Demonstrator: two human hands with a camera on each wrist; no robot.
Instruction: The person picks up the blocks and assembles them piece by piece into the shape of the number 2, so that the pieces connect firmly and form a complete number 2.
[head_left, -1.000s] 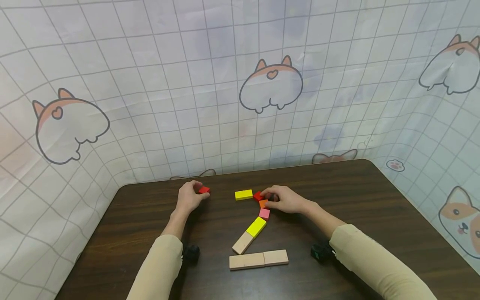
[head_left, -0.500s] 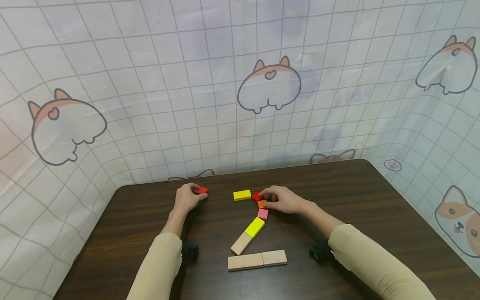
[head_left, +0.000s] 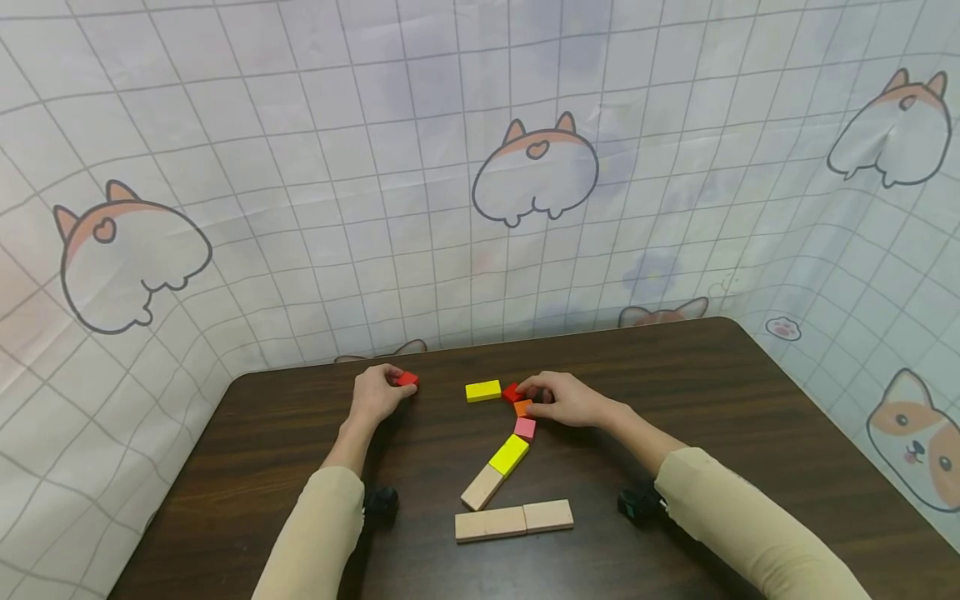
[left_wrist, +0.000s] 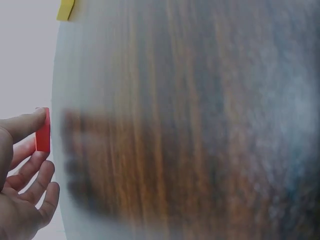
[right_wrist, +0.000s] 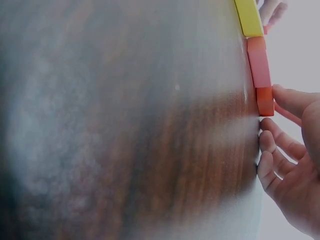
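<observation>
A red block (head_left: 406,379) is pinched between the thumb and fingers of my left hand (head_left: 374,395), low near the table's far left part. My right hand (head_left: 572,398) is at the upper bend of a row of blocks. Its thumb touches the orange block (head_left: 522,408), and its index finger reaches the second red block (head_left: 512,392) just beyond. In the right wrist view, the thumb lies at the top of the orange block (right_wrist: 265,102), with the other fingers curled below. The index finger's contact is partly hidden.
A yellow block (head_left: 483,391) lies left of the bend. Below the orange block come a pink block (head_left: 525,429), another yellow block (head_left: 509,455) and a plain wooden block (head_left: 482,487). Two more plain wooden blocks (head_left: 491,524) lie end to end nearer on the dark table (head_left: 285,467).
The left hand and its red block shift very slightly. My right hand stays at the bend, and the row keeps its shape. The whole view drifts slightly leftward.
</observation>
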